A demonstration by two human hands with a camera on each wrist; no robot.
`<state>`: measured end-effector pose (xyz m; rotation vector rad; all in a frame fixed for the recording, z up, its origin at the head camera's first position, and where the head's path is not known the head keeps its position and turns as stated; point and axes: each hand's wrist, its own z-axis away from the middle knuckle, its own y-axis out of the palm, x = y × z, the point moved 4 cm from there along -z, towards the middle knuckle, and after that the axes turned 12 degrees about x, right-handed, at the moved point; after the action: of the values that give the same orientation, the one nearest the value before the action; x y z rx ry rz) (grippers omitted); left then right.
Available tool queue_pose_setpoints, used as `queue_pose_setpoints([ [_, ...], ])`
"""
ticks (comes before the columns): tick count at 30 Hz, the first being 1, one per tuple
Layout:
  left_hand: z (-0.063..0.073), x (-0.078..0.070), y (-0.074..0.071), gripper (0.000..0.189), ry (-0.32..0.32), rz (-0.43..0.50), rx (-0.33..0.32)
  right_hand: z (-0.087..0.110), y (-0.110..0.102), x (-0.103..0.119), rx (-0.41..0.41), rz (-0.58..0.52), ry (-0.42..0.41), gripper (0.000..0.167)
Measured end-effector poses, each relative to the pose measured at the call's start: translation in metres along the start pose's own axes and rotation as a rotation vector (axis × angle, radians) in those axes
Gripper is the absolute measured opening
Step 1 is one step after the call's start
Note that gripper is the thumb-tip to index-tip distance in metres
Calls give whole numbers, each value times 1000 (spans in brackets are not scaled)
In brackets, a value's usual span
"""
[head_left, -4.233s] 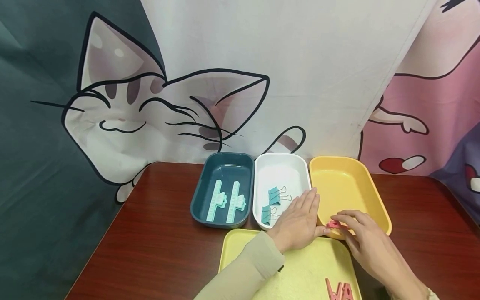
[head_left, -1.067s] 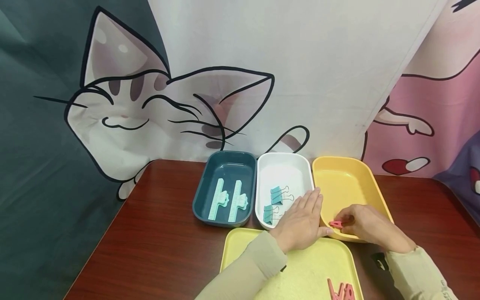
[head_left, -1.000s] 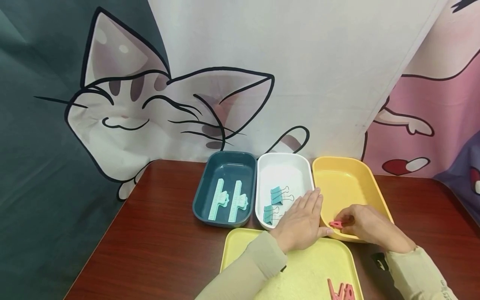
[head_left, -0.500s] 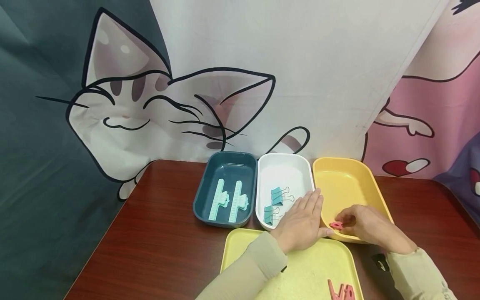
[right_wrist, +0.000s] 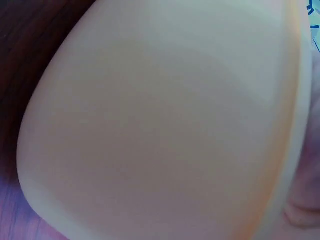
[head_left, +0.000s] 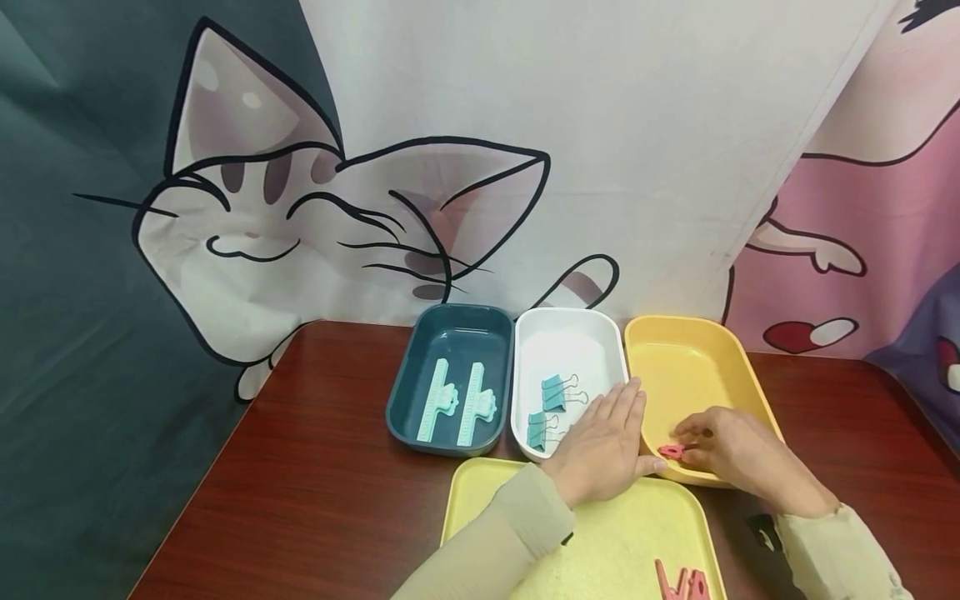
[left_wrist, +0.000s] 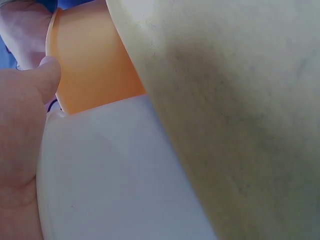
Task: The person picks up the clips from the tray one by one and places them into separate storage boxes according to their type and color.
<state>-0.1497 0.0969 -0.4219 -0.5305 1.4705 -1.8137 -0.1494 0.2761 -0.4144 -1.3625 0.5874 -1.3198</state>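
Note:
My left hand (head_left: 600, 442) lies flat, fingers straight, over the near right rim of the white tray (head_left: 566, 333), thumb reaching to the yellow tray (head_left: 693, 354). In the yellow tray's near left corner sits a small pink clothespin (head_left: 672, 451). My right hand (head_left: 738, 450) is bent over that corner, its fingers slightly spread around the clothespin's right end. Two teal binder clips (head_left: 554, 392) lie in the white tray, partly beside my left hand. More pink clothespins (head_left: 696, 586) lie on the pale yellow tray (head_left: 622, 533) in front.
A dark teal tray (head_left: 401, 375) with two mint ruler clips (head_left: 437, 400) stands left of the white one. The three upper trays sit side by side on the brown table (head_left: 300, 467), with a cartoon cat curtain (head_left: 450, 75) behind. The right wrist view shows the yellow tray's outer wall (right_wrist: 150, 125).
My right hand has reached into the yellow tray with the clothespin; now its fingers have loosened and more of the clothespin shows. My left hand has stayed in place.

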Motion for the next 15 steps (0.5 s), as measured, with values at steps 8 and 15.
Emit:
queue_pose_setpoints([
  [8, 0, 0, 1, 85, 1, 0, 3, 8, -5, 3, -90, 19, -17, 20],
  [15, -1, 0, 1, 85, 4, -5, 0, 16, -8, 8, -167, 29, -17, 17],
])
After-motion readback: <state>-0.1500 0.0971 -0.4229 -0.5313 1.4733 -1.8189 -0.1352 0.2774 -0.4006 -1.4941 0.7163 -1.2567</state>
